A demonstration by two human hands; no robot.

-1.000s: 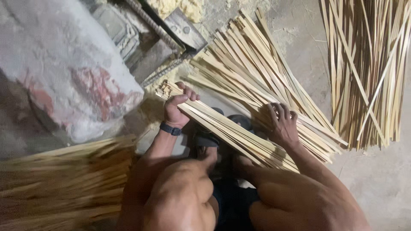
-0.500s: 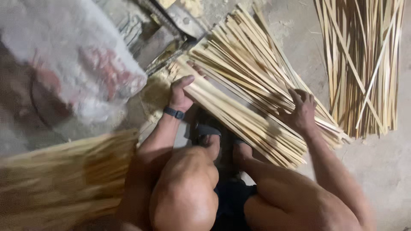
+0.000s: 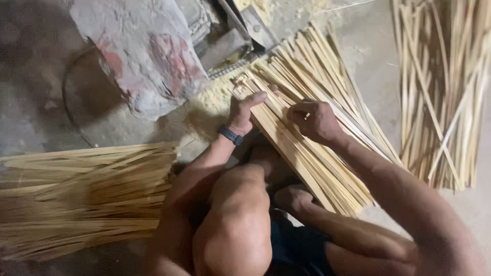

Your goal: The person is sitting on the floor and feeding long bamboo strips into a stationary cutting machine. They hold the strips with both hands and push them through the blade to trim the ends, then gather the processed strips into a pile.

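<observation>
A flat stack of pale bamboo strips lies slanted on the floor in front of my knees. My left hand, with a dark band on its wrist, presses on the near-left side of the stack close to its upper end. My right hand rests on top of the strips with its fingers curled around a few of them. My bare knees and thighs fill the lower middle of the view.
A second heap of strips lies at the lower left, a loose pile at the right. A worn sack-covered lump and a metal tool sit at the top. Sawdust lies on the concrete floor.
My right hand has moved from the lower right edge of the stack up toward its middle and curled its fingers on strips. My left hand stays at the stack's upper end.
</observation>
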